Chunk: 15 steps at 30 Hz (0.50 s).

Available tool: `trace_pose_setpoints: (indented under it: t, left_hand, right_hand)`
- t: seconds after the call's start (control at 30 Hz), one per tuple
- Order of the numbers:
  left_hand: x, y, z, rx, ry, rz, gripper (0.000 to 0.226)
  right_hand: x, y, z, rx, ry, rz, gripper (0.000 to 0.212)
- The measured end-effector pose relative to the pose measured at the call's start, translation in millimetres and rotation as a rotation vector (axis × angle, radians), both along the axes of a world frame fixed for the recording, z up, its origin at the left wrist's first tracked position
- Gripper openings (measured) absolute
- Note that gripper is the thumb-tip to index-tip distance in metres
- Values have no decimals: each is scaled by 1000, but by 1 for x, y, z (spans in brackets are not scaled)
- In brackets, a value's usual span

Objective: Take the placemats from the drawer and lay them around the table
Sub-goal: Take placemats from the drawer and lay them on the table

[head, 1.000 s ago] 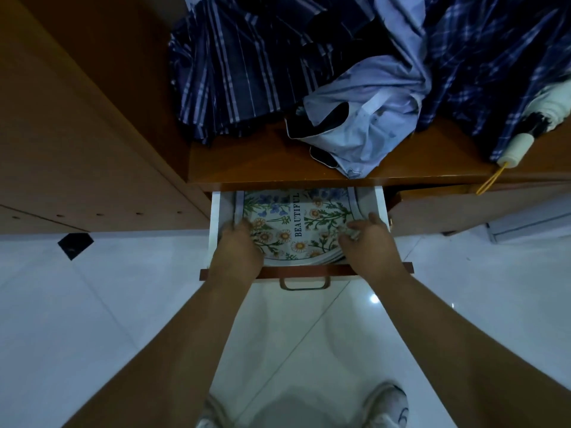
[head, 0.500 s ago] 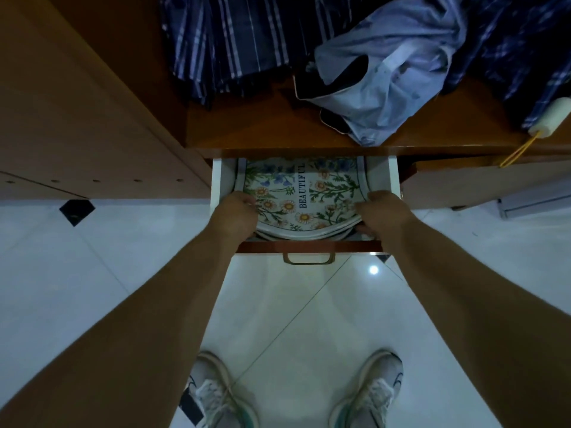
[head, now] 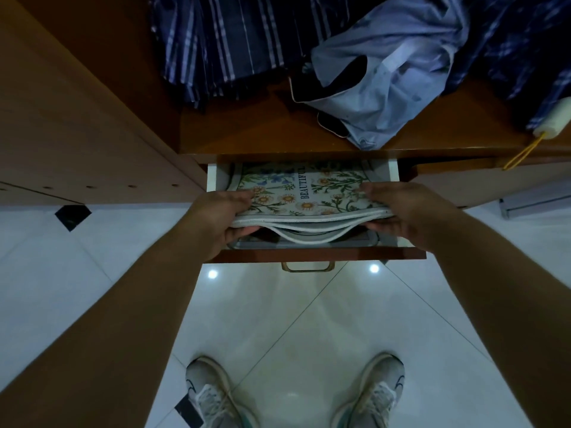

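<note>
A stack of floral placemats (head: 304, 193), white-edged and printed with daisies and the word BEAUTIFUL, hangs just above the open wooden drawer (head: 318, 253). My left hand (head: 216, 219) grips the stack's left edge, thumb on top and fingers beneath. My right hand (head: 404, 211) holds the right edge the same way. The lower mats sag in the middle between my hands. The far part of the stack is hidden under the cabinet top.
Blue plaid clothes (head: 228, 41) and a pale blue shirt (head: 389, 75) lie on the wooden cabinet top (head: 247, 134). A folded umbrella handle (head: 553, 125) with a yellow loop rests at right. A wooden panel (head: 77, 118) stands at left. My shoes stand on white floor tiles (head: 293, 319).
Both hands have closed on the placemat stack's side edges and lifted it off the drawer bottom. The view has tilted down, so my shoes show.
</note>
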<state>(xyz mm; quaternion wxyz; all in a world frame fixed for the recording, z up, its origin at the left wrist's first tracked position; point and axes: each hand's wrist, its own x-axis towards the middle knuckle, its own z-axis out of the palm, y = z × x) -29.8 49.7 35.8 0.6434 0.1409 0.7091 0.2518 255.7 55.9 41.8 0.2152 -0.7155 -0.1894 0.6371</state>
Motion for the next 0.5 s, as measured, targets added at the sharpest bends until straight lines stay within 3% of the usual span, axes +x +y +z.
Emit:
trace_pose_setpoints:
  t: [0.13,0.23,0.3,0.4,0.5]
  left_hand:
    - [0,2,10,-25,-59,-53,28]
    - [-4,2,17,-45,-24,-231,31]
    - [-7,-3,15,-46,3,-253,26]
    - [-7,-19,4,38,90,-266,22]
    - [-7,-29,0,94,119,-322,52]
  right_hand:
    - [7,1,5,-27,59,35,30]
    - [15,1,13,-103,130,188,49]
    - [13,-3,16,-148,152,264,48]
    - [5,-15,14,-59,5,244,34]
    - [1,-24,1,105,-177,288,44]
